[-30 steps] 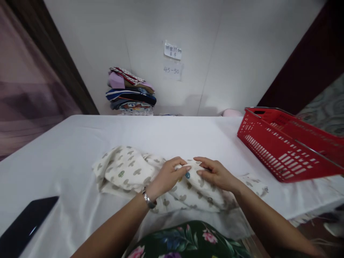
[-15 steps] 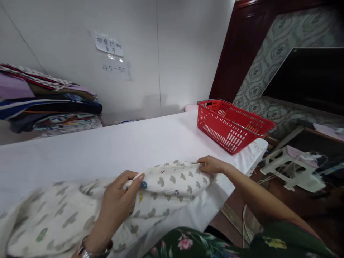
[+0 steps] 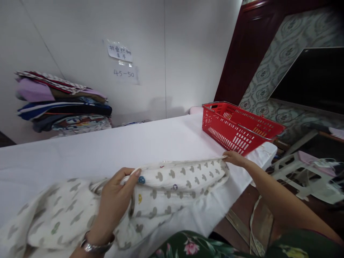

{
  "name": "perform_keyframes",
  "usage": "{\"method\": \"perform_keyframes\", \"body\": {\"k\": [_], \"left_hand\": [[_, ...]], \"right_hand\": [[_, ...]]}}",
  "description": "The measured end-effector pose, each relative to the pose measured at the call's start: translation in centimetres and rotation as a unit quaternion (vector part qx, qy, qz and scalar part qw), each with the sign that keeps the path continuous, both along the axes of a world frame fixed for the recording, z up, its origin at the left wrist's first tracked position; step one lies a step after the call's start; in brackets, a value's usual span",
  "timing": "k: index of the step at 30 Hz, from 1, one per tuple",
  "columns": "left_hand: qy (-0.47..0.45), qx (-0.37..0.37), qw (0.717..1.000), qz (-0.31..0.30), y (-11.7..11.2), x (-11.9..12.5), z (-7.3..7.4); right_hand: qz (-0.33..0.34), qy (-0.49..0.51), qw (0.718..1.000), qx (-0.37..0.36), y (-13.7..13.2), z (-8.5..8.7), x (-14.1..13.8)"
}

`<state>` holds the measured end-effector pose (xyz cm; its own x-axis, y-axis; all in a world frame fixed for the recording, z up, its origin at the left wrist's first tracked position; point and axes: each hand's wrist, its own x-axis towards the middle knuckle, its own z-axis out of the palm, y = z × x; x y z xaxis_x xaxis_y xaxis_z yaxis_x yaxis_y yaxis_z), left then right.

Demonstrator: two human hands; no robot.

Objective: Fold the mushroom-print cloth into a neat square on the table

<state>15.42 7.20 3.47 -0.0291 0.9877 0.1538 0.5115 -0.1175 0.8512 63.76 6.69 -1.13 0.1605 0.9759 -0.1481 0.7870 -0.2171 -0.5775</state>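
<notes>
A white cloth printed with grey mushroom-like shapes lies across the front of the table. My left hand pinches its upper edge between thumb and fingers, beside a blue printed spot. At the right end of the same edge, my right hand grips the cloth, so the edge runs taut and nearly straight between both hands. The rest of the cloth is bunched in loose folds to the left, under and beyond my left forearm. Its lower part hangs toward the table's front edge.
A red plastic basket with metal handles stands at the table's far right corner. The table has a white cover. Folded fabrics are stacked at the back left. A white stool and loose cables are on the right.
My right hand has moved right, drawing the cloth's edge tighter and straighter. My left hand keeps its pinch. The camera view has shifted slightly, moving the background to the right.
</notes>
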Motion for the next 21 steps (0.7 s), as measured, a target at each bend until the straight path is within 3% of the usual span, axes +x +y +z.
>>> {"method": "perform_keyframes", "body": {"k": [5,9,12,16,19,21], "left_hand": [[0.012,-0.018,0.999,0.028,0.2,0.0,0.3],[0.015,-0.026,0.999,0.036,0.4,-0.1,0.0],[0.019,-0.037,0.998,0.040,0.8,-0.2,-0.4],[0.029,-0.049,0.998,0.009,0.8,0.0,-0.4],[0.025,-0.021,0.999,-0.003,0.6,0.3,-0.1],[0.016,-0.002,1.000,-0.015,0.4,0.5,0.1]], "right_hand": [[-0.041,0.145,0.988,0.030,-1.0,-1.0,-0.4],[-0.135,0.292,0.943,0.079,-1.4,-2.1,-0.8],[-0.189,0.263,0.942,0.086,-1.4,-3.1,-0.6],[-0.213,0.192,0.956,0.066,-1.4,-3.6,-0.7],[-0.203,0.127,0.967,0.083,-0.5,-3.1,-2.0],[-0.153,0.062,0.975,0.148,0.5,-2.3,-4.4]]}}
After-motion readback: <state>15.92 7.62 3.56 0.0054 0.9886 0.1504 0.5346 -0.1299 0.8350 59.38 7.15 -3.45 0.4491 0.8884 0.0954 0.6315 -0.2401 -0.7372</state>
